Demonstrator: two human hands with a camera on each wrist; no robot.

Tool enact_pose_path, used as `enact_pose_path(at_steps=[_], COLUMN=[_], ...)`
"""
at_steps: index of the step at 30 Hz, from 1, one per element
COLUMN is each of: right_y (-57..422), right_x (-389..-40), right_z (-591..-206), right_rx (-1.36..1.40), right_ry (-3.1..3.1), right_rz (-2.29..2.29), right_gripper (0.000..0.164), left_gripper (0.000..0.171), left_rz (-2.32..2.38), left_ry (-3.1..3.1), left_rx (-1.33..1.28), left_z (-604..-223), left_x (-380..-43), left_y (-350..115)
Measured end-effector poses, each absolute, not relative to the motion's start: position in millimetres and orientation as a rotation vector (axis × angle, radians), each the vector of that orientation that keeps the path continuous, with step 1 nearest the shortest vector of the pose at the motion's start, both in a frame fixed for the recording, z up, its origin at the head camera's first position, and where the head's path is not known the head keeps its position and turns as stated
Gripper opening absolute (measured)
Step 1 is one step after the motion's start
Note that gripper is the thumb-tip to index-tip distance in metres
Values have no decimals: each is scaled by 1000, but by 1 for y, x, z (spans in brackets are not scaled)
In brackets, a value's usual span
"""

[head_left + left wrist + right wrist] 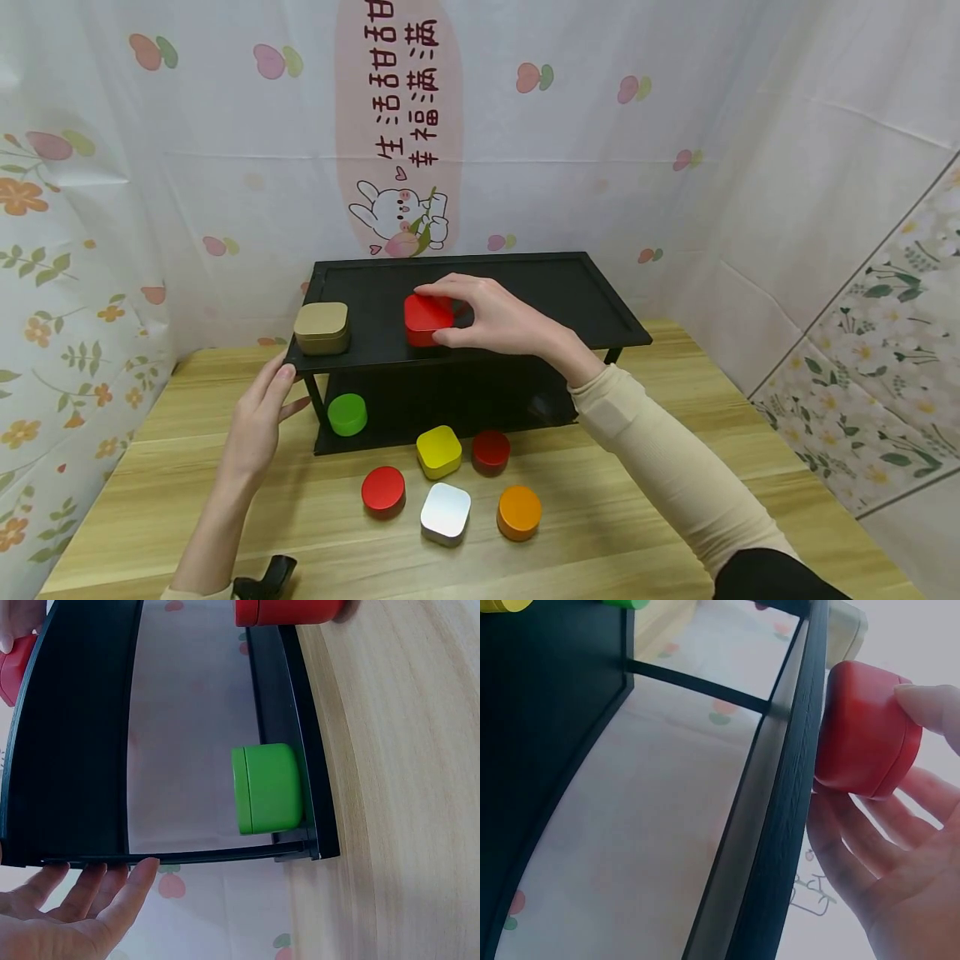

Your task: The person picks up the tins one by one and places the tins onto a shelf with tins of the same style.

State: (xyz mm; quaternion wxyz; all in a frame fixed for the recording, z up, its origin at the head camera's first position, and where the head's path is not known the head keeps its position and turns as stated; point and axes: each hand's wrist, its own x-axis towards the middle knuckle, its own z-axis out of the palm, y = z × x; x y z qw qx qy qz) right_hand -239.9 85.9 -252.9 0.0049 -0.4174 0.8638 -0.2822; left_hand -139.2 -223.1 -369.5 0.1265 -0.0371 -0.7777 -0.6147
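My right hand (498,312) pinches a red square tin (426,315) between thumb and fingers, at the front edge of the upper tier of a black two-tier rack (525,287). In the right wrist view the red tin's base sits right at the rack's top board. A gold square tin (322,327) stands at the upper tier's left front corner. Just below it, my left hand (255,417) touches the rack's left end; in the left wrist view its extended fingertips (148,868) meet the side bar. Below, a green round tin (347,414) rests on the lower tier's left end.
On the wooden table (615,533) before the rack stand a yellow square tin (438,451), a dark red round tin (491,451), a red round tin (383,491), a white square tin (446,512) and an orange round tin (519,511). A patterned curtain (247,167) hangs behind.
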Motion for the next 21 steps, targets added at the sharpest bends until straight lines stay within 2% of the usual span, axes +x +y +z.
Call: enact_pose_path(at_steps=[21], right_y=[76], right_x=[-248], right_z=[-258], right_rx=[-1253], right_ry=[2692], right_rz=[-807], right_gripper=[59], left_gripper=[52], left_rz=[-1803], left_ry=[-2270], left_rx=[-86], left_z=[-369], left_x=[-141], left_y=[-223])
